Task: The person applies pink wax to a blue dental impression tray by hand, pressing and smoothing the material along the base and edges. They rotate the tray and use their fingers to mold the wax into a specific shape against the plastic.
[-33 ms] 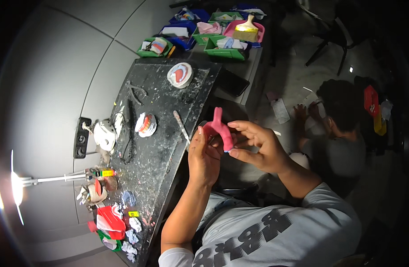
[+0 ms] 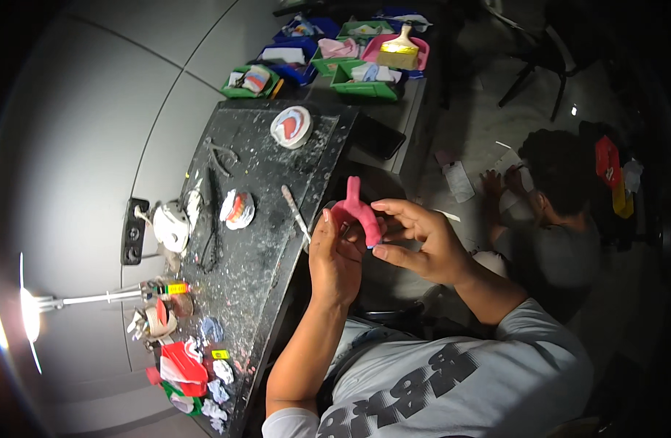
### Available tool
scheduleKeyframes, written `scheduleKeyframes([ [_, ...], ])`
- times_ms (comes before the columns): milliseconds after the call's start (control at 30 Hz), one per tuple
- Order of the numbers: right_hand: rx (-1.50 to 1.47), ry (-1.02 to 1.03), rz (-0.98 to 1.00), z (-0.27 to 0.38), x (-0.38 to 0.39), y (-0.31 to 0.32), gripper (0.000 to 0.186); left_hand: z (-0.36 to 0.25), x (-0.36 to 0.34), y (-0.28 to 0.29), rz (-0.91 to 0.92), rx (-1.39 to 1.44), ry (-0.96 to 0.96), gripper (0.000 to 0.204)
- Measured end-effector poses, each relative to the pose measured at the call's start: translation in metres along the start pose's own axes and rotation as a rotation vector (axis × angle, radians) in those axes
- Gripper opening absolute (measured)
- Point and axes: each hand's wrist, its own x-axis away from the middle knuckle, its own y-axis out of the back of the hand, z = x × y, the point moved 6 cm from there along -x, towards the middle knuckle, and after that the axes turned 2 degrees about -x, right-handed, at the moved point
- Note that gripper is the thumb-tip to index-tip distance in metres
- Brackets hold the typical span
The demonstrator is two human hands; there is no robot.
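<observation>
Both my hands hold a pink, horseshoe-shaped dental impression tray (image 2: 368, 217) with a stub handle pointing away from me, just off the bench's right edge. My left hand (image 2: 334, 259) cups its left side, thumb raised along it and the other fingers partly hidden behind. With bent fingers and thumb, my right hand (image 2: 434, 244) grips the right arm of the tray. A small blue spot shows at that arm's near end. Close by on the bench lie a thin spatula-like tool (image 2: 295, 209) and a dental model with pink gums and teeth (image 2: 238, 210).
The dark, spattered bench (image 2: 259, 285) carries a round plaster model (image 2: 291, 127), pliers (image 2: 220, 157), a red packet (image 2: 183, 370) and crumpled scraps. Behind are green and blue bins (image 2: 364, 89) and a brush (image 2: 399, 50). A lamp (image 2: 30, 310) shines at left. Another person (image 2: 558, 182) sits at right.
The view has shifted very slightly, so the bench's far end sits a little further left. Both my hands keep the same hold on the pink tray.
</observation>
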Motion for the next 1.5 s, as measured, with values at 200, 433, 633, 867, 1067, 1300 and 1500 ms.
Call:
scheduleKeyframes([
  [200,0.116,-0.009,-0.141,-0.010,0.005,0.019,0.068,0.019,-0.014,-0.013,-0.005,0.060,-0.016,0.053],
  [433,0.403,0.253,-0.360,-0.008,0.010,0.029,0.058,0.039,-0.022,-0.028,-0.059,0.255,0.082,0.054],
  [633,0.468,0.331,-0.388,0.007,0.008,0.035,0.053,0.043,-0.024,-0.030,-0.076,0.327,0.120,0.054],
  [867,0.554,0.457,-0.434,0.007,0.006,0.038,0.059,0.045,-0.023,-0.045,-0.041,0.566,0.175,0.058],
  [1067,0.302,0.467,-0.276,0.017,0.008,0.049,0.071,0.036,-0.022,-0.034,0.005,0.362,0.134,0.063],
  [1300,0.272,-0.159,-0.205,-0.185,0.035,0.035,0.050,0.016,0.042,0.023,-0.042,0.237,0.072,0.061],
  [1500,0.713,-0.882,0.901,-0.338,0.180,-0.049,0.096,0.008,0.152,0.083,0.000,0.246,0.077,0.059],
])
